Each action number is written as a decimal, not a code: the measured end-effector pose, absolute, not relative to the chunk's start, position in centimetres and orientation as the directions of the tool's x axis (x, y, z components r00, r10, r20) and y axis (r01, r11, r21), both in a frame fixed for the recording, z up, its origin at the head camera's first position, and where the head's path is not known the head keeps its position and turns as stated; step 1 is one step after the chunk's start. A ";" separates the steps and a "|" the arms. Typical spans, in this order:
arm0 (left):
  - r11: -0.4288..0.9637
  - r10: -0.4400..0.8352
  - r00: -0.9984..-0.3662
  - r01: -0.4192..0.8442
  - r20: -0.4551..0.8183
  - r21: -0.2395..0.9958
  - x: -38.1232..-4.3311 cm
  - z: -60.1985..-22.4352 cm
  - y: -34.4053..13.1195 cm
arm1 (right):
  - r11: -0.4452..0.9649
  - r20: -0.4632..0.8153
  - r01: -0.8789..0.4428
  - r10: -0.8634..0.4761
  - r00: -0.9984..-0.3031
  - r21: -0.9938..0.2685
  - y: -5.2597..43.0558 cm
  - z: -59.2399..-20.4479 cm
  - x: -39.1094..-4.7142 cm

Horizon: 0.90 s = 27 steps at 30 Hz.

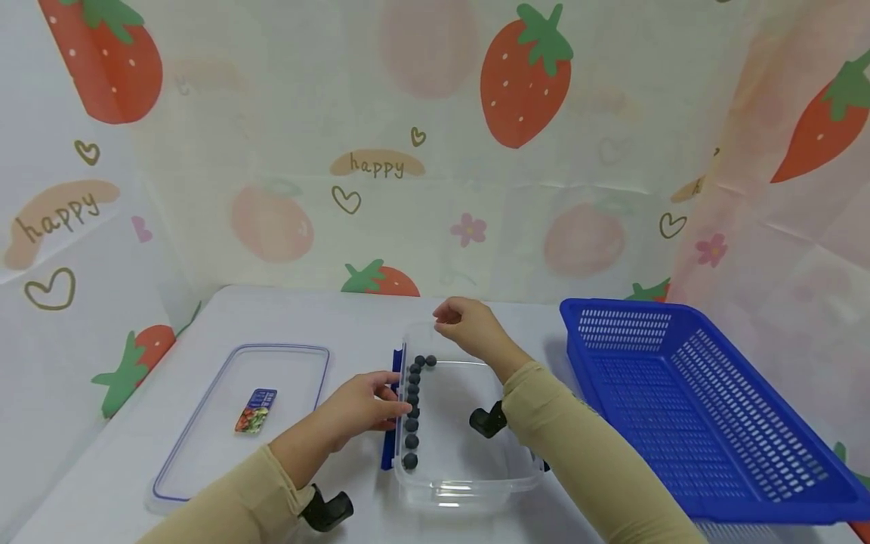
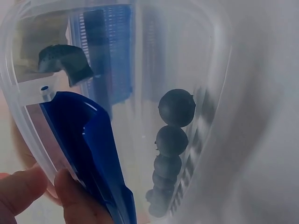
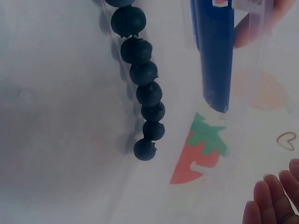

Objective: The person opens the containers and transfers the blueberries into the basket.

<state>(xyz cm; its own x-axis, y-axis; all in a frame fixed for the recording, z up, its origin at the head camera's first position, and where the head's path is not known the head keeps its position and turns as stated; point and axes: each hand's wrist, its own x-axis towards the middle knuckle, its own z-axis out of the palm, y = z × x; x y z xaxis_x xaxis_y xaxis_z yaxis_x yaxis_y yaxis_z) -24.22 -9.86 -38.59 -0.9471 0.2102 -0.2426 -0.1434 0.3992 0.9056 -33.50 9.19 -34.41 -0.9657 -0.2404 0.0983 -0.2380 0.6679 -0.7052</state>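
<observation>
A clear plastic box (image 1: 469,487) stands in front of me, with blue latches on its sides. Inside, along its left wall, several blueberries (image 1: 411,425) form a row that bends right at the far end. My left hand (image 1: 363,408) grips the left rim beside the blue latch (image 1: 388,451), its thumb near the row. The left wrist view shows the berries (image 2: 176,108) through the clear wall. Above the far end of the box is my right hand (image 1: 472,329), fingers loosely bent; in the right wrist view its fingers (image 3: 266,200) show nothing held.
To the left lies a clear lid (image 1: 204,461) with a blue-edged rim, and a small colourful packet (image 1: 255,411) on it. A large blue perforated basket (image 1: 761,385) stands at the right. A strawberry-printed sheet (image 1: 285,121) encloses the table's back and sides.
</observation>
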 end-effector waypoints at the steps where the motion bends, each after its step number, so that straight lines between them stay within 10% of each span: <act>1: 0.395 0.212 -0.946 -0.146 -0.245 0.907 -24.2 -38.5 -9.9 | 0.669 0.097 -0.235 -0.238 -0.966 -0.705 9.1 -34.5 -33.6; 27: 0.360 0.226 -0.939 -0.169 -0.261 0.918 -23.9 -38.0 -9.8 | 0.698 -0.125 -0.332 -0.516 -0.847 -0.634 9.1 -38.2 -36.7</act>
